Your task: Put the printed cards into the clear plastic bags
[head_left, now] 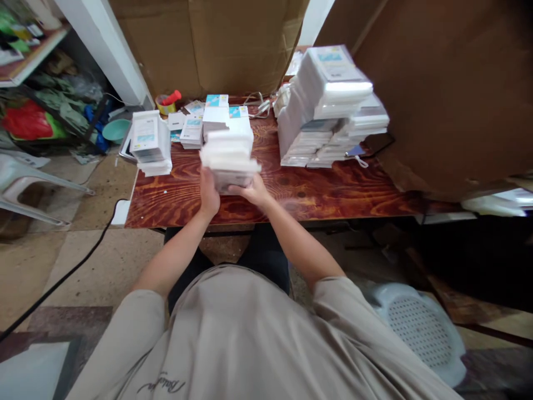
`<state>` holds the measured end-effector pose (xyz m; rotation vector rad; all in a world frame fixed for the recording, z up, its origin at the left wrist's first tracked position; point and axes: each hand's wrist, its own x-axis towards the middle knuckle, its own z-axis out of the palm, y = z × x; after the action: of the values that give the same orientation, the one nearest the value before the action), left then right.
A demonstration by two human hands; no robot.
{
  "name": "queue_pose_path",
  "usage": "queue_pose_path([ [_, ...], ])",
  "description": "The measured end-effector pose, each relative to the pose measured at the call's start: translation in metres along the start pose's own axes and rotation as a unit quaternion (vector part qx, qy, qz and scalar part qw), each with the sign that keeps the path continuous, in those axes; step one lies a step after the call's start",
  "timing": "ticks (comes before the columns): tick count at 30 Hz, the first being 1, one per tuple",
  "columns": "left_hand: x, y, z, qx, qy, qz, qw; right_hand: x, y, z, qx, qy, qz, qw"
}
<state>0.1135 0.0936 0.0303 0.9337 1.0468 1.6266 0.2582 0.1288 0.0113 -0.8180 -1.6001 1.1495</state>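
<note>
A stack of white packets (231,156), smeared by motion, is held between my two hands over the front part of the wooden table (316,191). My left hand (209,191) closes on the stack's left side. From the right, my right hand (255,191) grips its near corner, thumb across the front. Just behind the held stack stand piles of printed cards (215,114) with blue and white faces. What the packets contain cannot be made out.
Tall piles of wrapped packets (328,111) stand at the table's right. Another packet stack (147,139) is at the left edge. A yellow tape roll (165,104) with a red object lies behind. Cardboard (241,44) walls the back. A plastic stool (420,328) stands at lower right.
</note>
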Motion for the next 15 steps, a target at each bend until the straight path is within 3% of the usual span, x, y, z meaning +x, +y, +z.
queue_pose_path([
  [6, -0.002, -0.011, 0.007, -0.023, 0.019, -0.028, 0.999, -0.002, 0.007, 0.008, 0.088, 0.072, 0.028, 0.993],
  [15, 0.024, 0.001, 0.021, -0.050, -0.013, -0.007, 0.999, 0.022, 0.003, 0.012, 0.082, 0.119, 0.033, 0.989],
])
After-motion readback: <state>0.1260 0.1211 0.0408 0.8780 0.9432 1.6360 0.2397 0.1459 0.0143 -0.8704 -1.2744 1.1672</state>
